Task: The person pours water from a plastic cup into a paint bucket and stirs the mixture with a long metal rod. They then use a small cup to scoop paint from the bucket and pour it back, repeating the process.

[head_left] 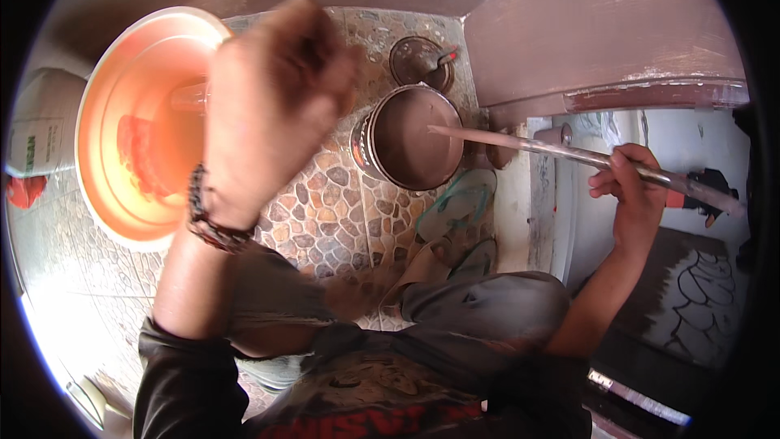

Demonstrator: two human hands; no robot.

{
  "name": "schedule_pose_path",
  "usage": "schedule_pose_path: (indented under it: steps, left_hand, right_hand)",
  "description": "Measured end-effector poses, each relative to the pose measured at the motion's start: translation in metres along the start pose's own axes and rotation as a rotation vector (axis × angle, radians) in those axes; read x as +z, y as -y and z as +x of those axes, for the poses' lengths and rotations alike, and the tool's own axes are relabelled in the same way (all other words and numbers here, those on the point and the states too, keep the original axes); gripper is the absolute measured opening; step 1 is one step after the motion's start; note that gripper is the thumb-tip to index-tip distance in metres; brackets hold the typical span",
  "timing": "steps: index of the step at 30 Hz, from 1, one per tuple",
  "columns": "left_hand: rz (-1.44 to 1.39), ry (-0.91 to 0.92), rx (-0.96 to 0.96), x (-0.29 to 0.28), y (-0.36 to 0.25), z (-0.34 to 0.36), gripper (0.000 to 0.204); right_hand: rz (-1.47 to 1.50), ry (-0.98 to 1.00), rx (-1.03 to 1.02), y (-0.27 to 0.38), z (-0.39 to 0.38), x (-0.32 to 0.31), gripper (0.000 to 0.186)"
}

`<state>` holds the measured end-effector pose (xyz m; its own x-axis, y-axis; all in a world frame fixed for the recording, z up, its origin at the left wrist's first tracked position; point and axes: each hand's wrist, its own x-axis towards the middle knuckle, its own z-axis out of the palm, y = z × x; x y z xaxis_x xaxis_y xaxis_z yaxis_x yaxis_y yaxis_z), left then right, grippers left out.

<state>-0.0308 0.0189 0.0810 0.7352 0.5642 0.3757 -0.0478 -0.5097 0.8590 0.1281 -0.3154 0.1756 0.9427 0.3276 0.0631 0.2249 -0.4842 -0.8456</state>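
My right hand [630,183] is closed round a long, thin rod [561,151]. The rod is shiny along its middle, and its brown-coated tip reaches over a bucket of brown paint [418,142]. Whether the tip touches the paint I cannot tell. My left hand [280,102] is raised in front of an orange basin [101,154], with a dark braided bracelet on its wrist. Its fingers look curled but are smeared by motion, and anything in them is hidden. Behind the bucket lies a round, paint-stained lid [413,58] with a red-tipped tool [445,58] on it.
Teal-strapped flip-flops [455,207] lie beside the bucket on the stone-patterned tile floor [325,211]. A brown wall [601,32] rises at the far right. A white sack [45,126] stands left of the basin. A black-and-orange tool [703,195] is at the right.
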Motion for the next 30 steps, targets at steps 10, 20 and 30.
schedule_pose_path:
  steps: [10,20,30]
  left_hand:
    - [-0.071,0.152,-0.083,0.079,0.008,0.011,0.015]
    - [-0.039,0.044,-0.033,0.033,0.000,0.000,0.014]
    - [0.307,0.109,0.085,-0.020,-0.033,-0.042,0.019]
  right_hand:
    - [0.137,-0.264,0.217,0.006,-0.045,0.008,0.025]
    - [-0.012,-0.347,0.168,0.022,-0.054,0.045,0.030]
    - [0.081,-0.308,-0.003,-0.018,-0.040,0.050,0.038]
